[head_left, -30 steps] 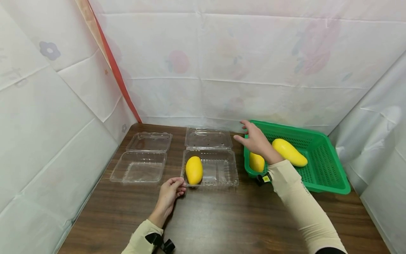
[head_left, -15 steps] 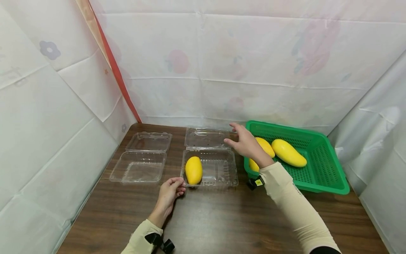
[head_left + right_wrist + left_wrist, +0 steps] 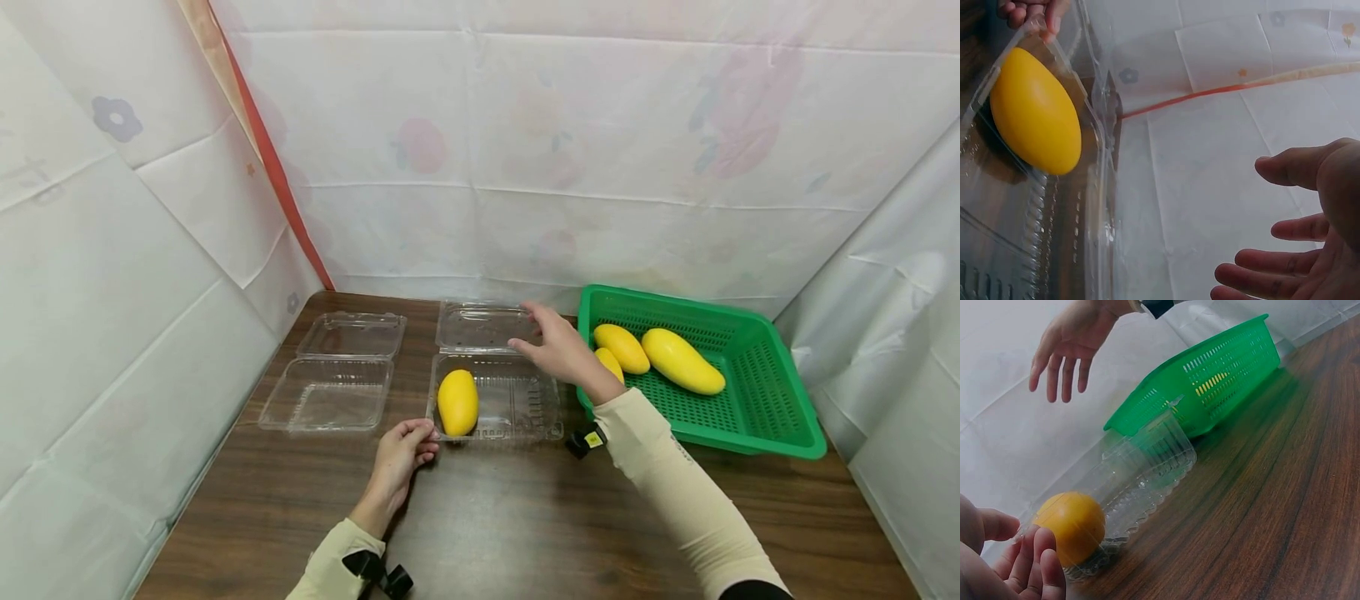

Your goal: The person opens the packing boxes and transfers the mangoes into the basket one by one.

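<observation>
In the head view, a clear plastic clamshell box lies opened out, its lid folded back toward the wall. One yellow mango rests in the left part of its base. My left hand pinches the front left corner of that base between thumb and fingers, which the left wrist view also shows. Over the lid's right side hovers my right hand, fingers spread and holding nothing. The right wrist view shows this hand with its palm bare, apart from the mango.
A green basket stands on the right with several mangoes, among them a large mango and a smaller mango. To the left lies a second opened clear box on the wooden table. White cloth walls enclose the back and sides.
My right hand has moved left from above the green basket to over the box's lid, uncovering the mangoes beneath it. My left hand has kept its pinch on the corner.
</observation>
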Action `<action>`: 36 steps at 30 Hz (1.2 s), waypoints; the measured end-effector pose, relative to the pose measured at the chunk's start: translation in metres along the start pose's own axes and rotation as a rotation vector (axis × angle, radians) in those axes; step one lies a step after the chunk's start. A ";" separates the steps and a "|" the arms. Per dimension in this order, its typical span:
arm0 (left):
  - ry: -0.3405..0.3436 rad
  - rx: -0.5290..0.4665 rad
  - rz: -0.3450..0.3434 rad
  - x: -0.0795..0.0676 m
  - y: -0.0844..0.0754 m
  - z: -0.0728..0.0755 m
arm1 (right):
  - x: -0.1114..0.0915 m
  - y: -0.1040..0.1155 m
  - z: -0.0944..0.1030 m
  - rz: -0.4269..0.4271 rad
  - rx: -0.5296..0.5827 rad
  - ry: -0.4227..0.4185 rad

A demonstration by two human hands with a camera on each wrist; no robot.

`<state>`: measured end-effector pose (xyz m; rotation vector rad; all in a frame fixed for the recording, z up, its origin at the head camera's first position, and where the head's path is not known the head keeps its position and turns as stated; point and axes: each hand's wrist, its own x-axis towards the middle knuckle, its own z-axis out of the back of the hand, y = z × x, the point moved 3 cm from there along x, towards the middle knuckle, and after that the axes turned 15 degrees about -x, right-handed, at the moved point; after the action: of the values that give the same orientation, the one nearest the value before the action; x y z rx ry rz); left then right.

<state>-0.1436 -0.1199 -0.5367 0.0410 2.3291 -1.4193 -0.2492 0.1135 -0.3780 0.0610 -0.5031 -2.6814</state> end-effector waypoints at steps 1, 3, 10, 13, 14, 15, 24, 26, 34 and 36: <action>0.000 -0.003 0.000 0.000 0.000 0.000 | 0.000 0.000 -0.002 -0.002 0.007 0.006; 0.002 -0.004 -0.001 0.000 0.000 0.000 | 0.002 0.001 -0.007 -0.007 0.020 0.019; 0.005 -0.004 -0.005 0.000 0.001 0.001 | 0.007 0.003 -0.028 -0.015 0.044 0.076; 0.000 -0.002 0.003 0.000 0.002 0.000 | 0.008 0.004 -0.038 -0.007 0.043 0.090; 0.000 0.000 0.004 0.000 0.002 0.000 | 0.009 0.004 -0.041 -0.006 0.051 0.096; 0.000 0.001 0.005 0.000 0.002 0.000 | 0.010 0.005 -0.044 -0.003 0.054 0.101; -0.009 -0.010 0.000 0.001 0.002 0.001 | 0.021 0.004 -0.074 -0.024 0.114 0.178; -0.009 -0.008 0.003 0.001 0.002 0.001 | 0.022 0.004 -0.080 -0.042 0.117 0.198; -0.010 0.001 0.010 0.002 0.001 0.001 | 0.024 0.007 -0.099 -0.071 0.102 0.258; -0.009 0.003 0.012 0.002 0.001 0.000 | 0.023 0.009 -0.104 -0.086 0.101 0.273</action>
<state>-0.1450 -0.1200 -0.5388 0.0491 2.3155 -1.4145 -0.2553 0.0617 -0.4711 0.4810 -0.5579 -2.6699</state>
